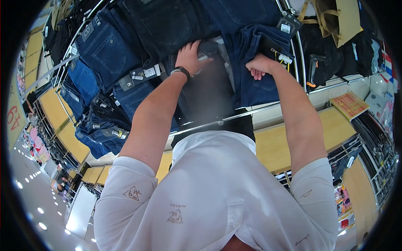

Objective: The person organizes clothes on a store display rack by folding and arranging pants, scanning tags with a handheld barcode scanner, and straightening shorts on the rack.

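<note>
My left hand (pixel 190 60), with a dark band on its wrist, lies with fingers spread at the edge of black jeans (pixel 167 25). Under its palm are dark grey jeans (pixel 209 85), blurred in the middle of the rack. On the right, my right hand (pixel 259 66) is closed, its fingers curled in on a fold of dark blue jeans (pixel 249 85). Part of that grip is hidden by the hand itself. A tag (pixel 282 58) with white and yellow parts hangs beside my right wrist.
A chrome rack rail (pixel 264 108) runs between my body and the jeans. More folded blue jeans (pixel 111 48) lie at left. A paper bag (pixel 337 19) and dark clothes (pixel 347 52) are at right. Wooden shelf boards (pixel 310 129) sit below, with an orange printed card (pixel 349 104).
</note>
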`<state>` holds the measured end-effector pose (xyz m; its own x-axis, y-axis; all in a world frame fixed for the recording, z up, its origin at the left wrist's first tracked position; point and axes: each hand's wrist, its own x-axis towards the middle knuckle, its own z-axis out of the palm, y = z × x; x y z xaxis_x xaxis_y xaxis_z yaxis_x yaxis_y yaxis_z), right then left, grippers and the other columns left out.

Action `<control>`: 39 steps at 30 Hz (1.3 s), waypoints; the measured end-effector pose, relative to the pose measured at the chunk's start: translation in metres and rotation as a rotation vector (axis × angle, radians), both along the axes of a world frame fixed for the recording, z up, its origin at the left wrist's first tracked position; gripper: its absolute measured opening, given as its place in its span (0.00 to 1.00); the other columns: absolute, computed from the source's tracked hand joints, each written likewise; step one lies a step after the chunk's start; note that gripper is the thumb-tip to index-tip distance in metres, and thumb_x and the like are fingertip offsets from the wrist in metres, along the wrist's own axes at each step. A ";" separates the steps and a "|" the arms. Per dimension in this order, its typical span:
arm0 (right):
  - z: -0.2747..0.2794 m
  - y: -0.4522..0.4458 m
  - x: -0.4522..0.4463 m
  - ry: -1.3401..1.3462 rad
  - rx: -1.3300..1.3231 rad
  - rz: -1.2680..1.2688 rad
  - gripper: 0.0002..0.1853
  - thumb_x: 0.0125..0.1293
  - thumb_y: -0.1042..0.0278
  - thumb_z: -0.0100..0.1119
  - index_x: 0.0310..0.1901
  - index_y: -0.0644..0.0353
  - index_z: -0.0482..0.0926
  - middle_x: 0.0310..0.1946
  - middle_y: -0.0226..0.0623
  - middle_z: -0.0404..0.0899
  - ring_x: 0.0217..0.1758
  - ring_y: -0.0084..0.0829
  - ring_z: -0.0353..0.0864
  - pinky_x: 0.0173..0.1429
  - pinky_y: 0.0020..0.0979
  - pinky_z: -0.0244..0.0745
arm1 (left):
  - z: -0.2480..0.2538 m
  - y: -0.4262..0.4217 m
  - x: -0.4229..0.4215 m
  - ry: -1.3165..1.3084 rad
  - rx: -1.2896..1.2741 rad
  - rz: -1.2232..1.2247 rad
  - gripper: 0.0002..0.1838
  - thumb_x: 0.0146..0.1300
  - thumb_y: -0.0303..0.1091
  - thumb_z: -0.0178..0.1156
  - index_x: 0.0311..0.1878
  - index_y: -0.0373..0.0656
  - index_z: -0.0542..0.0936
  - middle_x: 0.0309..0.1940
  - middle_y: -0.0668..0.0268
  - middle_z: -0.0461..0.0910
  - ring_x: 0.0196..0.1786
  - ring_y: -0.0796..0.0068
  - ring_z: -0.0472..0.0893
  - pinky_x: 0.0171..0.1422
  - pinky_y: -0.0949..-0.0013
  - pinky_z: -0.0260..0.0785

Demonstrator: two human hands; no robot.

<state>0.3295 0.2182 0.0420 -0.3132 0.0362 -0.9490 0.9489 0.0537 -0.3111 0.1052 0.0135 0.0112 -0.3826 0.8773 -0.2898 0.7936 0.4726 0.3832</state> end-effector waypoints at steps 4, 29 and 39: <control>0.001 0.000 0.000 -0.001 -0.007 0.001 0.11 0.50 0.62 0.56 0.25 0.62 0.80 0.23 0.41 0.84 0.21 0.29 0.83 0.26 0.26 0.74 | 0.000 -0.001 0.001 -0.003 -0.002 0.003 0.49 0.52 0.63 0.68 0.73 0.47 0.64 0.66 0.55 0.69 0.70 0.55 0.66 0.76 0.55 0.53; 0.004 0.000 -0.002 -0.018 -0.006 -0.001 0.11 0.51 0.63 0.56 0.25 0.63 0.80 0.23 0.42 0.84 0.21 0.30 0.84 0.26 0.26 0.74 | -0.008 -0.003 -0.001 0.021 0.053 -0.012 0.48 0.52 0.66 0.66 0.71 0.48 0.66 0.61 0.54 0.72 0.65 0.51 0.70 0.73 0.53 0.58; -0.003 0.001 0.002 -0.018 -0.008 0.004 0.12 0.51 0.61 0.57 0.25 0.63 0.81 0.23 0.41 0.85 0.21 0.29 0.83 0.27 0.26 0.74 | -0.009 -0.003 -0.001 0.029 0.080 -0.015 0.48 0.52 0.66 0.66 0.71 0.49 0.66 0.60 0.54 0.72 0.65 0.51 0.70 0.72 0.52 0.59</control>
<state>0.3312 0.2190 0.0385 -0.2965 0.0274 -0.9546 0.9540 0.0552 -0.2948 0.1042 0.0102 0.0022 -0.3766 0.9028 -0.2077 0.8116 0.4296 0.3960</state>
